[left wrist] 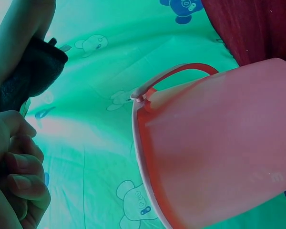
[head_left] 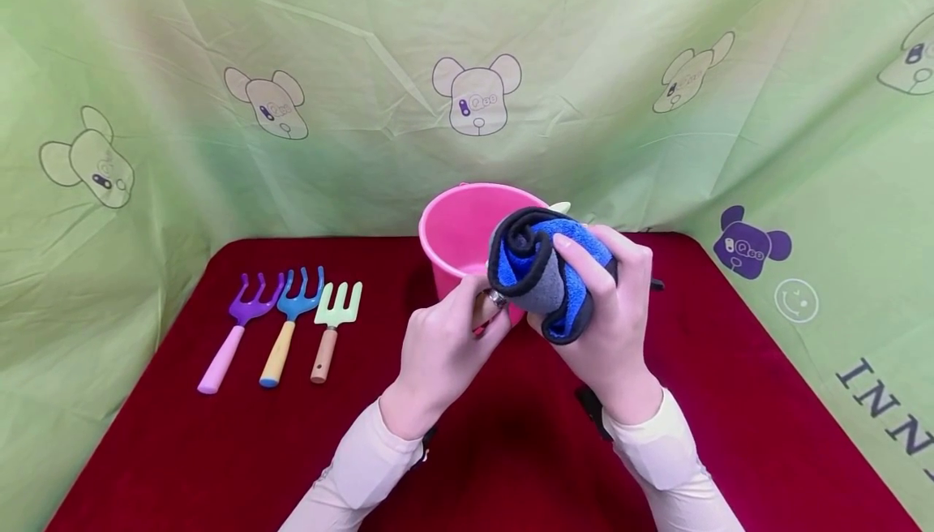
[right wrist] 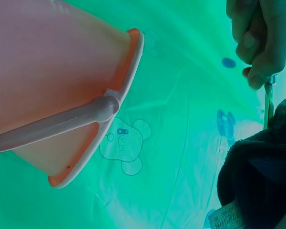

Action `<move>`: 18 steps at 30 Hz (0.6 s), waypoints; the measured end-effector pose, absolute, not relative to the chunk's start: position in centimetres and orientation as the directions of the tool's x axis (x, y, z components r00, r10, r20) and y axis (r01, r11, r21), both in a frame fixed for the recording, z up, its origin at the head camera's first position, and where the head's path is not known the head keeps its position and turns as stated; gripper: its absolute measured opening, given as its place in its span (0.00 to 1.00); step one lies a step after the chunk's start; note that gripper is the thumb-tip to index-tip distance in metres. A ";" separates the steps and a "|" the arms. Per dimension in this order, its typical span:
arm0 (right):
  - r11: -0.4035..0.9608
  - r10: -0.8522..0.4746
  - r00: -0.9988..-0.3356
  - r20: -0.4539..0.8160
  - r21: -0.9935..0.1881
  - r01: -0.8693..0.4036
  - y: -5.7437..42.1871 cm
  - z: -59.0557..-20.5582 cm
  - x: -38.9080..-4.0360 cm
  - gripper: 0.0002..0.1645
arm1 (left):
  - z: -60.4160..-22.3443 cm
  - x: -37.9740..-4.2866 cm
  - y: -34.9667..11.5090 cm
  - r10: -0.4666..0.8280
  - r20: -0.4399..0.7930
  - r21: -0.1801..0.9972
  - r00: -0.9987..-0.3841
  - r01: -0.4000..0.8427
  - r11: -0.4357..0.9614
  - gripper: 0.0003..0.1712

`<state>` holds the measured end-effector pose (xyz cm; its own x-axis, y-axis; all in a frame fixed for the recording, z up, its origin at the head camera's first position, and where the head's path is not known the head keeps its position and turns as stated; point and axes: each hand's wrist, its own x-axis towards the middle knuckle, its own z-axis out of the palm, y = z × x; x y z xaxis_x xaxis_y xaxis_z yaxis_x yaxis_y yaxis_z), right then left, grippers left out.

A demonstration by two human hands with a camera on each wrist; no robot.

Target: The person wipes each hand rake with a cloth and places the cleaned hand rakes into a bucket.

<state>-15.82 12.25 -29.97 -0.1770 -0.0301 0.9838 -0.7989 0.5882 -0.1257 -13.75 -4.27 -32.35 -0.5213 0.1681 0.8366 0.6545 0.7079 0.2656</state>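
Over the front of a pink bucket (head_left: 467, 228), my left hand (head_left: 445, 345) grips the wooden handle (head_left: 483, 309) of a small garden tool, just below its metal collar (head_left: 497, 298). My right hand (head_left: 613, 329) holds a bunched blue and grey cloth (head_left: 543, 289) with black edging around the tool's head. A pale green tip (head_left: 559, 208) shows beyond the cloth; the rest of the head is mostly hidden. In the right wrist view, a thin part of the tool (right wrist: 269, 105) runs from the left fingers into the cloth, which carries a white barcode label (right wrist: 226, 217).
Side by side on the left of the dark red table (head_left: 481, 467) lie a purple hand fork (head_left: 248, 309), a blue one (head_left: 301, 297) and a pale green one (head_left: 339, 305). A small dark object (head_left: 657, 284) shows right of my right hand. Green printed fabric (head_left: 365, 159) surrounds the table.
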 end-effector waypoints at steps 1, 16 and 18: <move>0.586 -0.023 -0.179 0.984 -0.132 -0.800 12.3 -30.0 -15.8 0.28 | -32.3 -13.8 -4.3 0.171 0.837 0.261 -0.519 0.654 0.710 0.14; 0.583 0.020 -0.208 0.978 -0.180 -0.792 12.8 -29.8 -16.1 0.33 | -32.4 -13.9 -4.4 0.181 0.861 0.192 -0.475 0.635 0.749 0.09; 0.591 0.030 -0.209 0.977 -0.186 -0.785 12.9 -29.8 -16.1 0.33 | -32.4 -13.9 -4.4 0.178 0.865 0.189 -0.469 0.634 0.750 0.09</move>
<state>-16.14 12.85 -29.81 -0.2093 0.0297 0.9774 -0.7852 0.5906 -0.1861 -13.94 -4.38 -32.44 -0.4687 0.1775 0.8653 0.6336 0.7501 0.1893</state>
